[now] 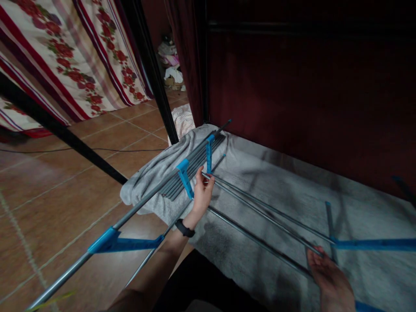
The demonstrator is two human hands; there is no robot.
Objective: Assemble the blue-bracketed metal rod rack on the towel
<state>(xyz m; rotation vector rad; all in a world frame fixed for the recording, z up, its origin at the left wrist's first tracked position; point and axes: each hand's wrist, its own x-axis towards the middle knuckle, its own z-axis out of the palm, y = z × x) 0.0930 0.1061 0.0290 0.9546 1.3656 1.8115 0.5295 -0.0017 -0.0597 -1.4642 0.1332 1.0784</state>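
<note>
A thin grey metal tube (260, 212) slants across the middle of the view. The fingers of my left hand (203, 194) pinch its far left end, beside a blue plastic bracket (186, 180). Near the tube's other end, my right hand (333, 277) has thumb and fingers closed on it. Behind it runs a second thin tube (276, 211), meeting a blue plastic arm (373, 245) at the right. A thicker tube (253, 236) passes in front. To the left, a long tube (146, 197) carries several blue brackets.
Several grey tubes (195, 167) lie side by side on a grey blanket (143, 188). Black metal posts (156, 73) and a slanting bar (74, 138) stand at the left. A dark red panel (292, 99) closes the back. Beyond the posts are a tiled floor (97, 173) and a floral curtain (74, 60).
</note>
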